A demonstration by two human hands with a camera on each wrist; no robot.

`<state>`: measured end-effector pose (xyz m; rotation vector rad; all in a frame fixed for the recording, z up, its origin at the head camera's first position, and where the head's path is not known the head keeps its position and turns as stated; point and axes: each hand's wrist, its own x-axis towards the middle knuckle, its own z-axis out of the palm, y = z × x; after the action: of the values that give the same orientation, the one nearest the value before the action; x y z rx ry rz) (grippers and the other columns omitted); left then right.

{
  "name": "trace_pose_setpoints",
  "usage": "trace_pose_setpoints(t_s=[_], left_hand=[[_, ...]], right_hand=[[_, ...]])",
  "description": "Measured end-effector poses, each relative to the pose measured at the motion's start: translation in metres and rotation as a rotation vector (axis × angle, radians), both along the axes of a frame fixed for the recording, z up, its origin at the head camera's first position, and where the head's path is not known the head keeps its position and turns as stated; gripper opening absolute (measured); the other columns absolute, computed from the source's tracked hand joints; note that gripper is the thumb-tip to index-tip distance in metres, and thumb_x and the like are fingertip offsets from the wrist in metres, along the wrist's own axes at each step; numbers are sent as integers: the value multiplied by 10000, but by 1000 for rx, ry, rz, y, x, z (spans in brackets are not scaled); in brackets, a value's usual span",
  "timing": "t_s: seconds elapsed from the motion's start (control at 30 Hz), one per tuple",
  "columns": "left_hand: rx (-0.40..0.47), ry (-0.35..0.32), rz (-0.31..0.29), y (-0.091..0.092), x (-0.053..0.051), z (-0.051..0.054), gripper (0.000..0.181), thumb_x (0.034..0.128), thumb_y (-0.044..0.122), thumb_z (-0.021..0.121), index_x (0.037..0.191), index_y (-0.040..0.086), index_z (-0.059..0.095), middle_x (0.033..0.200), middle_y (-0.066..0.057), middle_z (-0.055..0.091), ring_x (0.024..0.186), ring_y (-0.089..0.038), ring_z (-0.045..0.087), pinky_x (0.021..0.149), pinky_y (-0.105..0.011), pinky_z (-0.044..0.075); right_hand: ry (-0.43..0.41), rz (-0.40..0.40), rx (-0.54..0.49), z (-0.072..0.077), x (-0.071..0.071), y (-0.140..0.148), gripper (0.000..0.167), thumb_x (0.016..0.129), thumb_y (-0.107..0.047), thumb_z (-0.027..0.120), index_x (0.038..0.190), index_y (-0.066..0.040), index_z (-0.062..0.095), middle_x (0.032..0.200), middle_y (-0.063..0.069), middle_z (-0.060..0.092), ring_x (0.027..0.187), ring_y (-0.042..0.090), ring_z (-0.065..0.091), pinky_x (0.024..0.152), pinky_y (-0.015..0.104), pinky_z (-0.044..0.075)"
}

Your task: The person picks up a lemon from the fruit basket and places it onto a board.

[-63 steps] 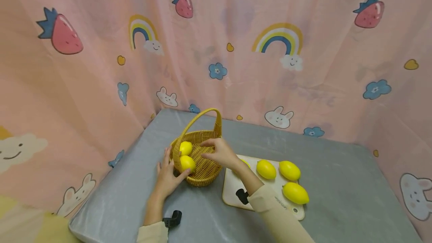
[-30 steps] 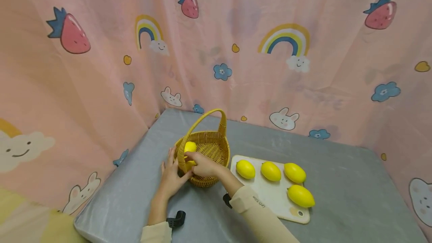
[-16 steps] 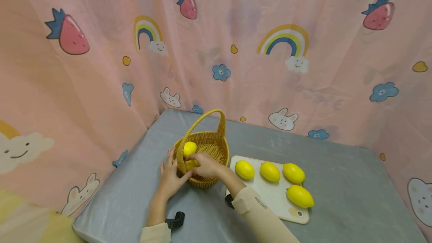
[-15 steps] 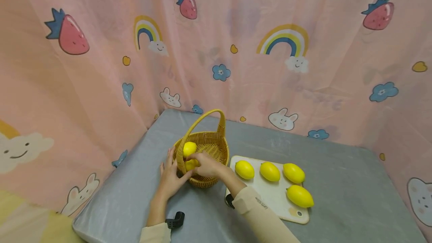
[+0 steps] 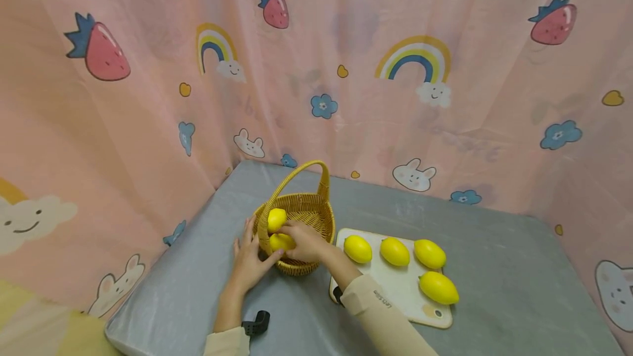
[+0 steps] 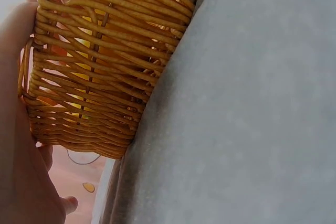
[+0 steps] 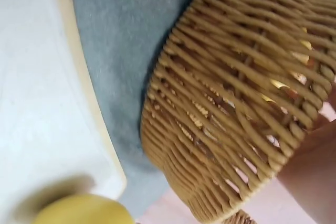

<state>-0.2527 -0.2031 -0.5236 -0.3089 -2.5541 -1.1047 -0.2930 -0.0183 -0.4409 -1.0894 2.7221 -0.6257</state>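
A yellow wicker basket [image 5: 316,214] with a tall handle stands on the grey surface, with two lemons at its left side. My right hand [image 5: 307,243] reaches into it from the right, fingers and thumb curled over the nearer lemon [image 5: 281,242]. Just behind that lies the other lemon [image 5: 277,220], partly covered by the handle. My left hand [image 5: 247,262] holds the basket's left side, thumb along the front rim and fingers around the outside. Through the weave in the left wrist view, yellow shows inside the basket [image 6: 115,51]. My right fingertips are hidden in the right wrist view.
Right of the basket lies a white cutting board [image 5: 390,282] bearing several lemons, one of them the large front lemon [image 5: 438,288]. A pink printed curtain [image 5: 346,125] hangs behind and beside the grey-covered table [image 5: 514,290].
My right hand, earlier held open over the basket, has moved left and down onto the nearer lemon, uncovering the board's left lemon. Lately more of the gripped lemon shows. My left hand stays at the basket.
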Motion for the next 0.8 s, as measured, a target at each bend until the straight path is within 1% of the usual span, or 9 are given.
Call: trace_pose_setpoints(t_s=[0.07,0.13,0.23,0.33,0.43,0.57,0.7,0.8], left_hand=[[2,-4,-3,0,0,0,793,886,459,712,1515,69,427,1649,-154,126,1499,-428,81,1054,-771,56],[3,-4,-6,1,0,0,782,886,449,716,1509,67,437,1647,-158,128,1498,-431,81,1052,-774,56],[2,-6,-7,1,0,1,779,888,442,719,1509,67,437,1646,-160,131,1499,-430,80,1052,-775,54],[2,-6,-4,2,0,1,781,888,449,717,1509,68,437,1645,-159,134,1499,-429,84,1052,-775,58],[-4,-2,-1,1,-1,-1,792,880,455,721,1510,69,435,1644,-163,137,1495,-438,88,1042,-782,65],[-7,13,-4,0,-2,-2,789,871,461,722,1511,95,442,1642,-165,143,1492,-444,93,1037,-785,67],[-5,18,-9,0,-1,-2,774,873,464,719,1510,116,449,1643,-162,140,1497,-433,84,1039,-783,62],[-1,16,-6,-1,-2,-3,785,871,458,727,1511,101,444,1644,-161,137,1495,-440,84,1037,-784,61]], right_hand=[[-25,40,-29,-2,0,-1,435,902,-91,722,1326,-50,636,1392,125,565,1280,282,532,1053,444,430],[-27,60,-45,-3,-1,-2,391,904,-77,717,1290,-39,661,1361,126,588,1257,278,549,1045,425,438],[9,49,-35,-3,-1,-2,351,894,-113,744,1234,-39,699,1297,117,620,1200,266,574,1020,407,453],[22,25,-34,-4,-1,-2,346,882,-147,767,1207,-41,711,1269,109,630,1173,258,581,1010,403,457],[-7,31,-77,-6,-2,-2,307,882,-126,763,1171,-35,716,1220,97,664,1145,247,598,995,393,467],[-51,64,-123,-12,-3,-2,267,872,-76,756,1133,-29,732,1167,90,697,1121,235,622,971,371,484],[-79,73,-136,-13,-2,-2,279,857,-42,749,1135,-25,737,1166,87,703,1118,219,628,954,341,492],[-85,93,-142,-13,-1,-2,286,850,-2,726,1136,-14,734,1157,87,710,1106,212,639,939,317,500]])
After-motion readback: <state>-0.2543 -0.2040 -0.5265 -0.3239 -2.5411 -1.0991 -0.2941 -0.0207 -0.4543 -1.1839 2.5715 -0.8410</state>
